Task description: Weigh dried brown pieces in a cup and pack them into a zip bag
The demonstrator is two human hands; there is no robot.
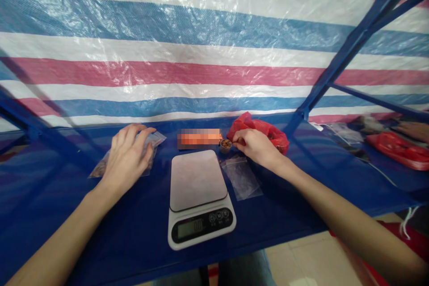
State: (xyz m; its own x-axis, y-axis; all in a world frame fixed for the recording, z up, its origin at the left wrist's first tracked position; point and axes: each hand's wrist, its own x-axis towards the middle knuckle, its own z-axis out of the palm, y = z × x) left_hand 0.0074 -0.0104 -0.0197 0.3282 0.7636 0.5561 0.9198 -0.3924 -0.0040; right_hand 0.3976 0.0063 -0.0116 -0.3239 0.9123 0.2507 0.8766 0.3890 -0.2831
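My left hand [129,154] lies over a clear plastic bag [152,145] on the left of the table, fingers spread and bent a little. Brownish contents [99,166] show at the bag's lower left; the hand covers much of it. On the right, my right hand [256,145] pinches the edge of a small clear cup [225,145] holding brown pieces. Just behind that hand sits a red plastic bag [275,132]. A flat clear zip bag [241,178] lies below the hand. Between both hands stands a white kitchen scale [198,181] with a bare plate, its display reading 0.0.
An orange item [199,137], blurred out, lies behind the scale. The blue table [134,232] backs onto a striped plastic sheet [167,71]. Blue metal bars [321,87] slant at both sides. Far right, another person's hand [414,130] is near a red bag [398,147].
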